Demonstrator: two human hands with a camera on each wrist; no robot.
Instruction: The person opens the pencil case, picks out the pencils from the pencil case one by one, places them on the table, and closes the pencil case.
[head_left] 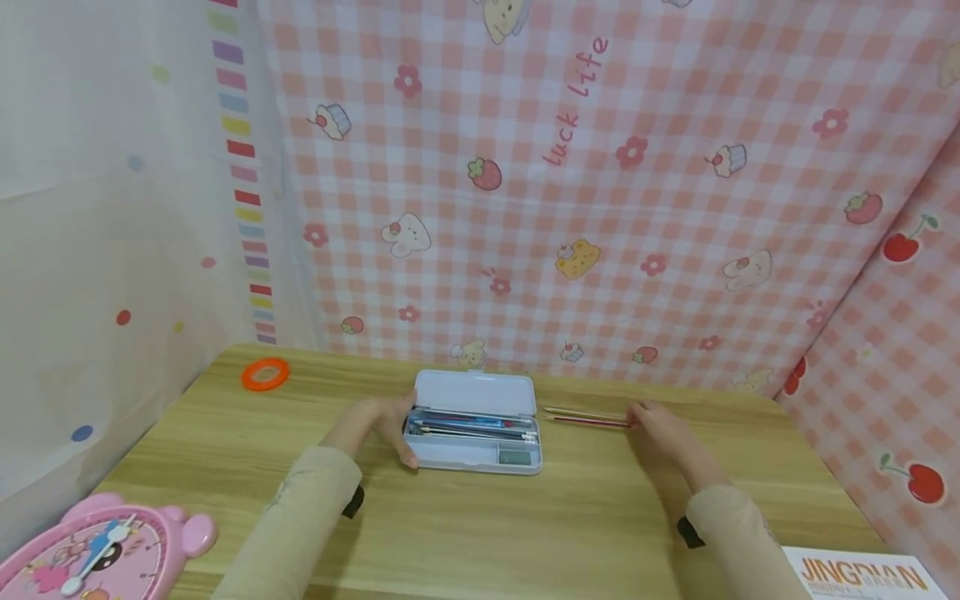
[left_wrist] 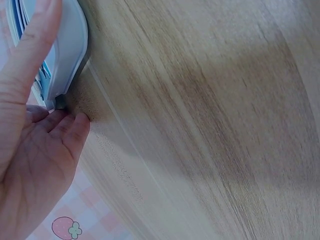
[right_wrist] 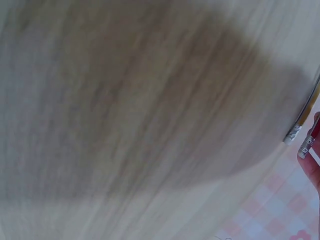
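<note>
An open white pencil case point(head_left: 450, 454) lies on the table with its lid tilted back, holding several pencils point(head_left: 472, 429) and a dark green eraser point(head_left: 514, 457). My left hand point(head_left: 386, 425) grips the case's left end, thumb at the near corner and fingers toward the lid. The left wrist view shows the thumb along the case point(left_wrist: 72, 45) and the fingertips below its end. To the right of the case, my right hand point(head_left: 663, 429) pinches a red pencil point(head_left: 596, 422) near its metal-banded end. A yellowish pencil point(head_left: 573, 412) lies beside it on the wood.
An orange ring point(head_left: 266, 374) sits at the table's back left. Front left is a pink toy clock point(head_left: 176, 542); front right, a white box with orange lettering point(head_left: 862, 575). A pink checked cloth point(head_left: 525, 208) hangs along the table's back edge.
</note>
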